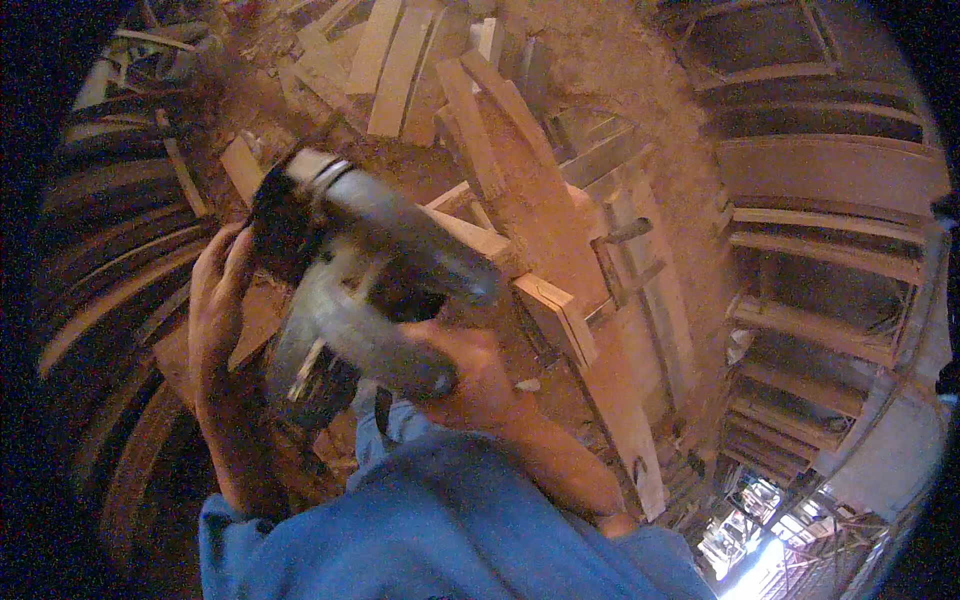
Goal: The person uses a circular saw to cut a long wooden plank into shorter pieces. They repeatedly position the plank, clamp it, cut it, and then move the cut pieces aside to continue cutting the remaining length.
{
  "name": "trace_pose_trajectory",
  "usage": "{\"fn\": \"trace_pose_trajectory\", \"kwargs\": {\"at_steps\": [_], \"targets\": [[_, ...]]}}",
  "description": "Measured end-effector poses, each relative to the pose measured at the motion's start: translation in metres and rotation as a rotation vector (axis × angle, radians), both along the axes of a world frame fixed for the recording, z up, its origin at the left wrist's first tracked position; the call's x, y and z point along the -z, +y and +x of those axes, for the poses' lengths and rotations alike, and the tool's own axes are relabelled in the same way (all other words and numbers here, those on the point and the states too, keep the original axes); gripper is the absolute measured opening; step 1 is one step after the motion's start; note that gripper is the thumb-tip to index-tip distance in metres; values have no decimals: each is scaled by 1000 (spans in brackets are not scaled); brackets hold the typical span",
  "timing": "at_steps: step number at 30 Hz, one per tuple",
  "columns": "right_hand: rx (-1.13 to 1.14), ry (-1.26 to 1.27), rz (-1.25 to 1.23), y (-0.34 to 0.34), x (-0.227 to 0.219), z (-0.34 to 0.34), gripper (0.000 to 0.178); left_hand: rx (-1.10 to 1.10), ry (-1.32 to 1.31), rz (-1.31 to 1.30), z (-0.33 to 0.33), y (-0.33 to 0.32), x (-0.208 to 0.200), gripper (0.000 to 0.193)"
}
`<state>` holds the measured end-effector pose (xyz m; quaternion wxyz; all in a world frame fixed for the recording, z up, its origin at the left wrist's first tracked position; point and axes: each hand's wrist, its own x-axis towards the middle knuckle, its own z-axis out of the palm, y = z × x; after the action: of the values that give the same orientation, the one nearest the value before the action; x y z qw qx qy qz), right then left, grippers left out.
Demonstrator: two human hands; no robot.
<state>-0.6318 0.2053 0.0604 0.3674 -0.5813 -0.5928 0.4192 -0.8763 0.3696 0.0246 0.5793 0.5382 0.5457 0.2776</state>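
Observation:
A grey and black circular saw (385, 225) is held up in front of my body, tilted and partly smeared by motion. My right hand (465, 370) is wrapped round its curved handle, and part of the fingers is hidden behind the grip. At the saw's dark left end, my left hand (215, 285) holds on with bent fingers; the fingertips are out of sight behind the tool. The saw's blade cannot be made out. Just beyond the saw lies a short wooden block (545, 290), near a wide reddish board (535, 200).
Several pale planks (400, 65) lie on the sawdust-covered ground ahead. A long narrow board (630, 430) reaches toward me on the right, beside a metal clamp-like bar (625, 232). Stacked timber (820, 230) lines the right side, and curved-looking boards (130, 290) fill the left.

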Motion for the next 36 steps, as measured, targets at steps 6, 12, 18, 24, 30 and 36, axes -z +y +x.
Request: {"fn": "trace_pose_trajectory", "kwargs": {"at_steps": [6,12,18,24,30,36], "targets": [[-224,163,-121,43,24,-34,56,-243,260,-164,-75,-38,40,40],[-278,152,-165,48,36,-38,59,-365,256,-230,-83,-50,53,33],[-246,158,-143,-12,-5,-1,63,-311,225,-235,-39,-100,12,33],[-225,91,29,-111,-68,59,64,-407,194,-21,37,-175,-82,34],[-298,99,183,-245,-124,142,68,-377,116,90,124,-325,-180,36],[-398,91,233,-371,-159,208,72,-413,116,172,194,-471,-232,37]]}}
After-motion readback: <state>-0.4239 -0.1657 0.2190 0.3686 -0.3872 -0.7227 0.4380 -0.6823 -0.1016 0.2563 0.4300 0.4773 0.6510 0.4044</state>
